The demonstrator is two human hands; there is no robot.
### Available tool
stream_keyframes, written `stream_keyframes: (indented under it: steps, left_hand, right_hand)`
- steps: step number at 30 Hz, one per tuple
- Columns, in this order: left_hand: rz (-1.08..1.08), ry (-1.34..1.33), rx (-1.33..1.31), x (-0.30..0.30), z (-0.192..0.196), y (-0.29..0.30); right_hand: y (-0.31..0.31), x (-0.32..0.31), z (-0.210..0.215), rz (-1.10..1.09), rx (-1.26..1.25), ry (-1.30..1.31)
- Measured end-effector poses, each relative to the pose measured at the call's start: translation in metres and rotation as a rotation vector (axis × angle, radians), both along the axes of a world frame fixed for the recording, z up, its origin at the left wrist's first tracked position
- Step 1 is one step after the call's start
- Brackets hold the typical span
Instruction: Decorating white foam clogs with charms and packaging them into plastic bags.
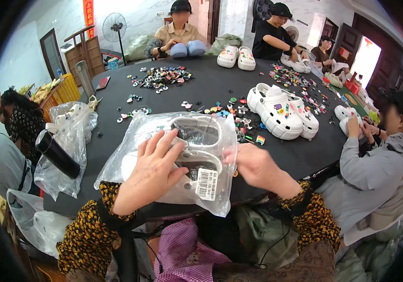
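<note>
In front of me on the table lies a clear plastic bag [110, 165] with a pair of white clogs [200, 153] inside. A white printed label [206, 184] is stuck on the bag near its lower right. My left hand [157, 164] rests on top of the bag, fingers spread and pressing it flat. At the bag's right edge my right hand [261, 168] is closed, its fingertips pinching the plastic; it is slightly blurred. Just beyond, small colourful shoe charms [244, 127] lie loose, beside a pair of white clogs [276, 113] with charms on them.
The round black table [112, 103] bears more charm heaps [164, 77]. A black bottle [58, 154] leans on plastic bags at left, near a grey flask [85, 79]. Across sit people handling shoes, with blue clogs [187, 49] and white clogs [237, 57]. Another person [366, 155] sits close on my right.
</note>
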State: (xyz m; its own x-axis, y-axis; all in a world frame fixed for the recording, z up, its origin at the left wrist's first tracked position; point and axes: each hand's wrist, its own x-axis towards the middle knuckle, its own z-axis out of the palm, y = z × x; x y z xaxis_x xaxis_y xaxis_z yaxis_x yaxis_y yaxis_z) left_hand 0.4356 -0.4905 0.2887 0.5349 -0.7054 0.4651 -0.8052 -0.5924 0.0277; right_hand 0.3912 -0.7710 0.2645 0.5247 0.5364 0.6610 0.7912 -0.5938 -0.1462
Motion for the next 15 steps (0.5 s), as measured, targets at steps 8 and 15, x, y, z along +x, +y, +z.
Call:
stream_keyframes:
  steps: [8, 15]
  left_hand:
    - [-0.168, -0.014, -0.061, -0.012, 0.011, -0.049]
    - [-0.338, -0.051, 0.073, -0.015, 0.004, -0.059]
  right_hand:
    - [-0.047, 0.048, 0.003, -0.569, 0.528, 0.740]
    - [-0.032, 0.079, -0.021, -0.557, 0.616, 0.932]
